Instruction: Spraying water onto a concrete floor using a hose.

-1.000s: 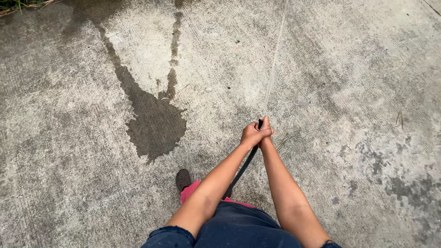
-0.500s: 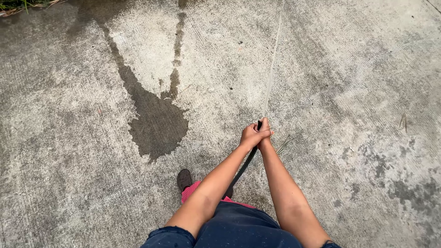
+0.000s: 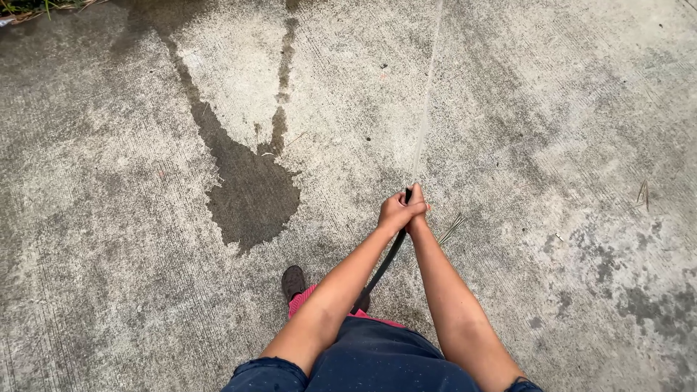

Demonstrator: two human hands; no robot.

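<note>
Both my hands are clasped together around the end of a thin black hose (image 3: 388,255) held out in front of me. My left hand (image 3: 396,213) wraps over the top and my right hand (image 3: 417,208) presses against it from the right. A narrow jet of water (image 3: 428,87) shoots from the hose tip away from me toward the top of the view. The hose runs back between my forearms down toward my legs, where it is hidden.
I stand on rough grey concrete (image 3: 566,145) with dark stains. A dark wet patch (image 3: 250,192) spreads to the left, fed by two wet streaks. My dark shoe (image 3: 293,282) and a pink trouser leg show below. Dry twigs (image 3: 451,229) lie by my hands; grass (image 3: 29,6) edges the far left corner.
The view has shifted slightly, so the wet patch and twigs sit a little lower and to the right. My hands keep the same grip and the jet still sprays forward.
</note>
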